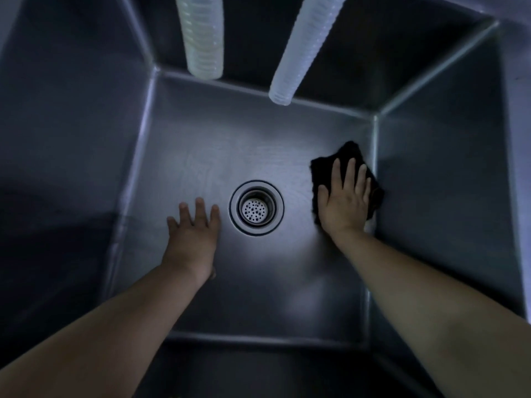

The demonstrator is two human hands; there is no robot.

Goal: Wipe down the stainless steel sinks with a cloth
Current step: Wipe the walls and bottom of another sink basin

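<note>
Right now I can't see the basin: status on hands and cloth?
Right hand flat on black cloth, floor's right edge. Left hand open beside drain. Two hoses overhead.

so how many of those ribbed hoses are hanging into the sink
2. One ribbed hose hangs at the back left; the other ribbed hose slants down at the back centre-right, above the sink floor. Their upper ends are out of view.

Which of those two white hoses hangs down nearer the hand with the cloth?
The right hose: its end hangs near the sink's back edge, closer to the right hand on the black cloth than the left hose.
</note>
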